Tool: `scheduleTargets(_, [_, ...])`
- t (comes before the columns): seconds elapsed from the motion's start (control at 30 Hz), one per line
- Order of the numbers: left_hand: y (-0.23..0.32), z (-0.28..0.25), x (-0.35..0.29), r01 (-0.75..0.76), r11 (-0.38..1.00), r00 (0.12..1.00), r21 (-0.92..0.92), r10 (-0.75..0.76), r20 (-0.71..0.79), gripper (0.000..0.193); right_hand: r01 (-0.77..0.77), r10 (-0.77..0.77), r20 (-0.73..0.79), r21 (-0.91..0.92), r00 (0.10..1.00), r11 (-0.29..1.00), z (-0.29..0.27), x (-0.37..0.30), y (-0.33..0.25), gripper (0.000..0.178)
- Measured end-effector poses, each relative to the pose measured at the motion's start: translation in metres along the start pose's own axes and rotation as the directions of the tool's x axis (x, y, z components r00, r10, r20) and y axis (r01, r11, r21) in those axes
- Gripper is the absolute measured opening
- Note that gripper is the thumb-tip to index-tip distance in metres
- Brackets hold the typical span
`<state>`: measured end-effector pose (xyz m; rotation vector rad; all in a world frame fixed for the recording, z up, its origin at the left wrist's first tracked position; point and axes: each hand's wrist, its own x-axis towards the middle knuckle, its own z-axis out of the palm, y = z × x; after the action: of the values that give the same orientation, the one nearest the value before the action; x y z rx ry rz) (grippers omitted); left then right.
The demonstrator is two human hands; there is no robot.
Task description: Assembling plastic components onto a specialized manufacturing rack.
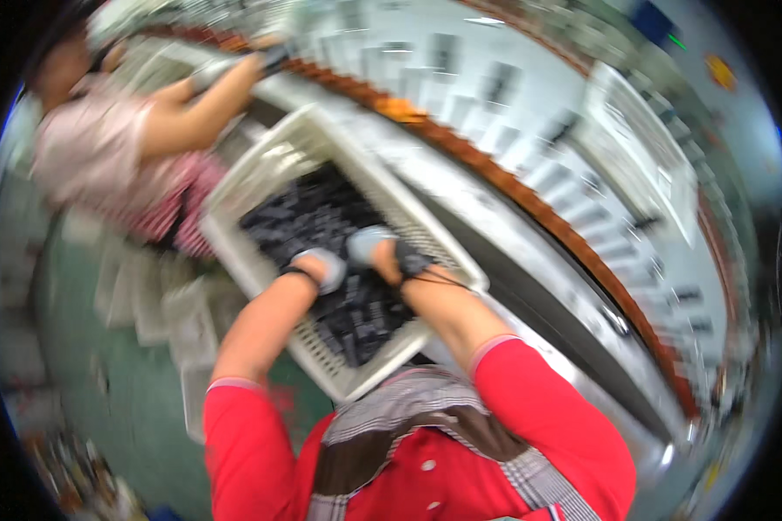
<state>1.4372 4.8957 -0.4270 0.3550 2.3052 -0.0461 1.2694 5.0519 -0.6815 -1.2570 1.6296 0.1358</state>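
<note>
Both my hands reach down into a white plastic crate point(431, 236) filled with a heap of small black parts point(317, 204), too blurred to name. My left hand point(323, 267) wears a pale glove and a dark wrist band, and sits low over the pile. Beside it, my right hand point(375, 246) is also pale-gloved, with a dark strap and cord at the wrist. The two hands are close together, at or just above the parts. Motion smears the fingers of both, so I cannot see whether they grip anything.
Along the right runs a conveyor line point(517, 139) with rows of small dark and light pieces. A white tray point(647, 130) rests on its far side. A co-worker in a pink top point(91, 143) works at the left, near stacked pale crates point(187, 321) on the green floor.
</note>
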Motion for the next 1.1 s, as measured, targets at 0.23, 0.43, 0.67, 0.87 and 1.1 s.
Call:
scheduleTargets(0.23, [-0.031, 0.064, -0.025, 0.024, 0.996, 0.931, 0.086, -0.053, 0.362, 0.052, 0.403, 0.062, -0.83, 0.332, 0.554, 0.853, -0.092, -0.222, -0.255, 0.035])
scheduleTargets(0.43, [0.039, 0.031, -0.003, -0.161, 0.938, 0.958, 0.308, 0.075, 0.276, 0.045, 0.691, 0.287, -0.896, 0.444, 0.339, 0.571, 0.031, -0.477, -0.217, 0.026])
scheduleTargets(0.67, [0.08, 0.029, -0.009, -0.021, 0.992, 0.98, 0.122, -0.004, 0.197, 0.04, 0.672, 0.489, -0.634, 0.73, 0.599, 0.123, 0.291, -0.643, -0.188, 0.02])
scheduleTargets(0.87, [0.134, 0.04, 0.016, 0.068, 0.963, 0.982, 0.26, -0.11, 0.152, 0.032, 0.928, 0.55, -0.747, 0.305, 0.372, -0.213, 0.415, -0.622, -0.206, 0.033])
scheduleTargets(1.1, [0.147, 0.093, 0.035, 0.227, 0.973, 0.97, -0.037, -0.23, -0.082, 0.011, 0.925, 0.651, -0.69, 0.071, 0.315, -0.373, 0.459, -0.698, -0.209, 0.052])
